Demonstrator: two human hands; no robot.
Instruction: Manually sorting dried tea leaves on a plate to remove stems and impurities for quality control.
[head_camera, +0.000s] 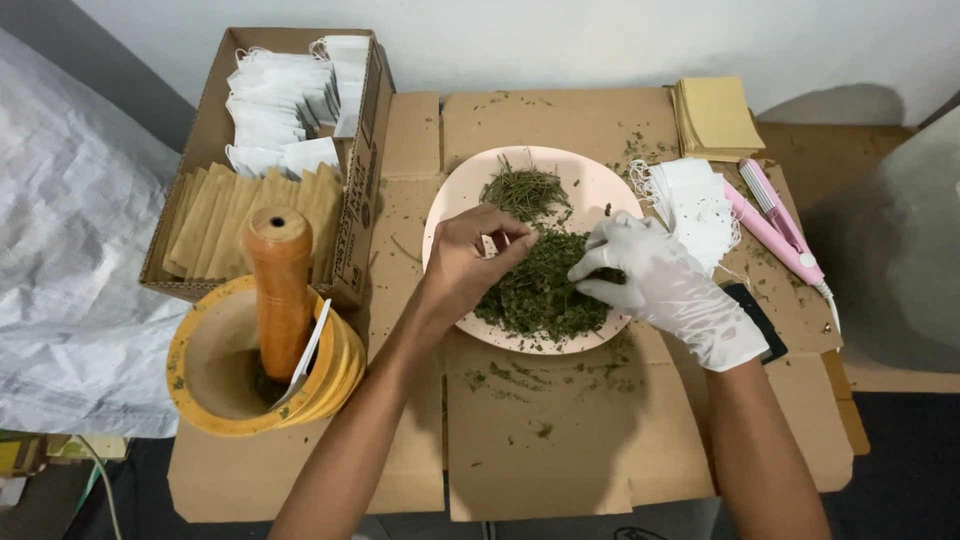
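Observation:
A pale pink plate (452, 196) sits on flattened cardboard (560, 450) and carries a heap of dried green herbs (540, 295). My bare left hand (462, 265) hovers over the plate's left side, its fingers closed on a small white sachet (489, 245) at the edge of the heap. My right hand (655, 280) wears a white glove. It rests on the right side of the heap, with its fingertips pinching into the herbs. The two hands nearly meet above the herbs.
A yellow mortar (190, 405) with a wooden pestle (278, 285) stands at the left front. Behind it a cardboard box (358, 215) holds white sachets (275, 100) and tan envelopes (215, 215). More white sachets (697, 205), tan envelopes (715, 115), a pink sealer tool (775, 225) and a black flat device (757, 322) lie to the right.

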